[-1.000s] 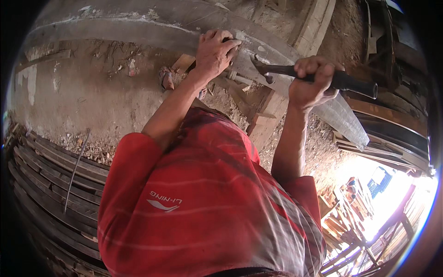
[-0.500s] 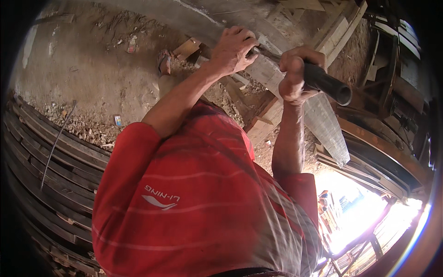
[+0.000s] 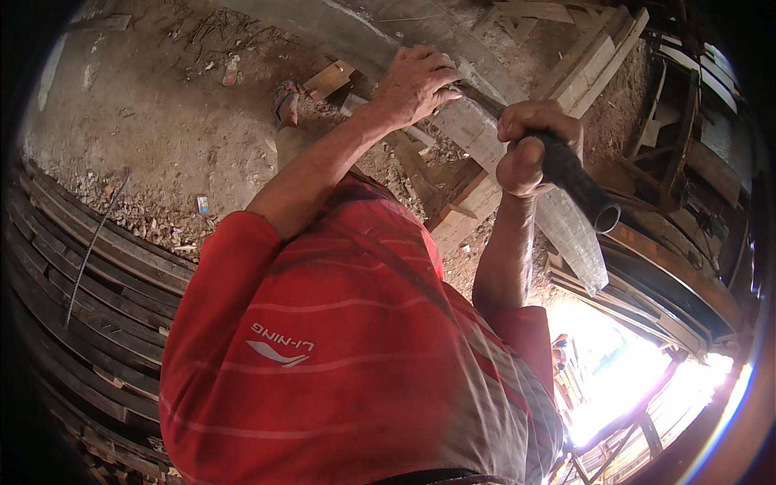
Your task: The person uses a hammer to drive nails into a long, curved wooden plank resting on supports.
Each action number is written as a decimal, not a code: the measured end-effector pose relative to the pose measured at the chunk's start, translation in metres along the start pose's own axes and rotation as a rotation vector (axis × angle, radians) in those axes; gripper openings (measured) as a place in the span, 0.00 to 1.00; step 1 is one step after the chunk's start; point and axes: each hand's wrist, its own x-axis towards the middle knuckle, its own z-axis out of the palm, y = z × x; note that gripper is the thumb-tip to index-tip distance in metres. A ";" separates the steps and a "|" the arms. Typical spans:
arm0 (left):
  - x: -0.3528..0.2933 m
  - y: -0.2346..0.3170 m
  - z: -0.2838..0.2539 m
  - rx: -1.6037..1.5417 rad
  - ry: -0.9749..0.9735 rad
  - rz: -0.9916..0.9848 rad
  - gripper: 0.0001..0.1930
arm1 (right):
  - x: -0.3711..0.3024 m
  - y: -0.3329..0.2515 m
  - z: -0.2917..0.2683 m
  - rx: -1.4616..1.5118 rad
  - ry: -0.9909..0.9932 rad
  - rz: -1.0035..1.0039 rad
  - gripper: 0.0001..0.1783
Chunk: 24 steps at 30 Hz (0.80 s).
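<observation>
My right hand (image 3: 537,149) is wrapped round the thick black tubular handle (image 3: 584,184) of a tool whose exact kind I cannot make out. Its hollow butt points toward the lower right. From the fist a thin dark metal shaft (image 3: 482,100) runs up and left to my left hand (image 3: 416,85). Those fingers are bent and closed at the shaft's far end, hiding it. Under both hands lies a long grey plank (image 3: 461,133), running from the top of the view down to a tapered end (image 3: 588,263) at the right.
Stacked dark timber (image 3: 105,299) fills the left side, with a thin rod (image 3: 97,242) lying over it. Wooden supports (image 3: 465,198) stand beneath the plank. More boards (image 3: 598,65) are at upper right. Wood chips litter the dirt floor (image 3: 153,121). Strong light enters at lower right.
My right hand and the black handle have moved slightly right, and the butt has dropped lower. More of the metal shaft shows between my hands. My left hand has shifted only a little.
</observation>
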 end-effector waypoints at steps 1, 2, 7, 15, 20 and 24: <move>0.000 0.000 0.001 0.011 -0.002 0.000 0.18 | 0.004 0.001 0.002 0.014 0.016 -0.008 0.31; -0.001 -0.001 0.002 0.004 0.007 0.004 0.18 | 0.008 0.003 0.000 0.057 0.029 -0.003 0.31; 0.001 0.000 0.002 0.004 0.027 0.000 0.17 | 0.034 0.012 -0.010 0.308 0.228 0.143 0.19; 0.002 0.002 -0.001 0.012 0.014 -0.010 0.16 | 0.071 0.021 -0.003 0.177 0.129 0.300 0.18; 0.001 0.002 -0.003 0.009 0.007 0.005 0.16 | 0.092 0.031 -0.005 0.227 0.014 0.416 0.19; 0.000 -0.002 -0.001 0.000 0.023 0.052 0.17 | 0.093 0.035 -0.011 0.214 0.019 0.377 0.20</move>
